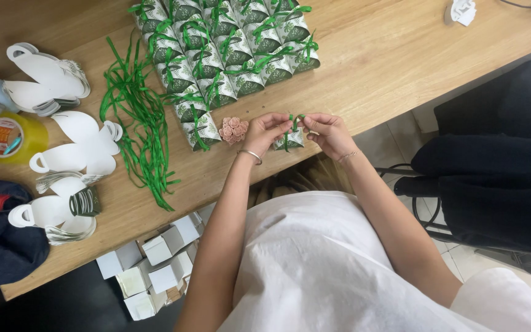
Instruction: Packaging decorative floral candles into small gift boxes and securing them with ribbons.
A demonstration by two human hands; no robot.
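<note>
- Left hand (265,130) and right hand (329,131) both pinched the green ribbon (294,120) atop a small leaf-print favour box (290,141).
- Pink flower cluster (234,130) lay just left of that box on the worktop (394,55).

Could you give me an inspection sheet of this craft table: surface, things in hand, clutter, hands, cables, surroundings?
Surface: wooden table, crowded on its left half.
Job's things: small leaf-print box at the table edge, a green ribbon on top; finished boxes in rows behind.
Clutter: loose green ribbons, flat white box blanks, pink rosette cluster, yellow tape roll, dark cloth.
Grips: left hand and right hand each pinch the ribbon over the small box.
Cables: a dark lead at the top right corner.
Surroundings: white cartons below the table, black chair on the right.
</note>
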